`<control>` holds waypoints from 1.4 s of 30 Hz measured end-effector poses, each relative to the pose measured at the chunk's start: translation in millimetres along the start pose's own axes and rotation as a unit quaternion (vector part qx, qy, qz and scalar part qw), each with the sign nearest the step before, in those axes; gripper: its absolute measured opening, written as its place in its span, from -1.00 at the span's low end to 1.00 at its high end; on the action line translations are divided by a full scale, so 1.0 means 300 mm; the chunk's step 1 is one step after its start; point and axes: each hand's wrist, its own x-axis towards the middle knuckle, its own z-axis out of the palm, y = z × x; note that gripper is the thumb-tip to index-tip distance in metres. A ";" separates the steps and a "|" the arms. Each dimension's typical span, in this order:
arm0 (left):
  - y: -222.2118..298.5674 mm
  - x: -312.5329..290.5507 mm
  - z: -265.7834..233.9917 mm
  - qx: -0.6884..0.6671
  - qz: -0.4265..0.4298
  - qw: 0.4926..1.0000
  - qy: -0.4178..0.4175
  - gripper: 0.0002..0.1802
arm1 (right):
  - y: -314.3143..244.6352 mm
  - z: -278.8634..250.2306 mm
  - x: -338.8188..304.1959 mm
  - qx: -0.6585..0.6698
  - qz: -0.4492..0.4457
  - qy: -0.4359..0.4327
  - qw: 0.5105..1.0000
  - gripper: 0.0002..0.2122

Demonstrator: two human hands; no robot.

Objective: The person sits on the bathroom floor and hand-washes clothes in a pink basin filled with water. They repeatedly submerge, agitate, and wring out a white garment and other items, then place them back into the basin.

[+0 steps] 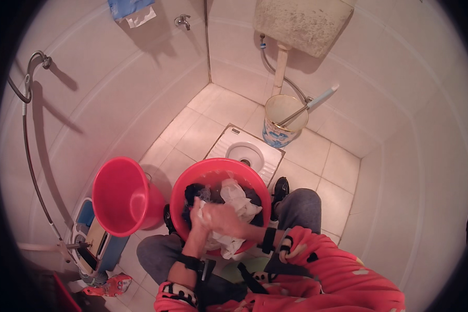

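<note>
On my remote feed, the crumpled white fabric cloth [234, 193] lies in the round red plastic basin [218, 163], 1 part right of centre, another at the near rim. I see the left hand [197, 213] and right hand [221, 217] together left of the basin's middle, white fabric showing between them; blur hides the fingers, so I cannot tell how far either is closed. I judge the cloth limp, slippery and heavy if soaked, best held by a thick gathered fold. The bunched dark cloth [193, 191] near the left rim is partly covered, and I can't make out whether the white is 1 piece or 2.
</note>
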 end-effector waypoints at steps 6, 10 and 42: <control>-0.074 -0.018 0.008 -0.006 -0.026 0.995 0.094 -0.59 | 0.049 0.007 0.041 -0.063 0.069 0.055 0.994 -0.78; -0.075 -0.012 -0.008 0.054 -0.012 0.988 0.142 -0.58 | 0.055 0.008 0.046 -0.037 0.080 0.069 0.994 -0.76; -0.005 -0.020 -0.009 -0.070 0.017 0.996 -0.044 -0.60 | 0.000 0.020 0.004 0.003 0.035 0.027 0.999 -0.79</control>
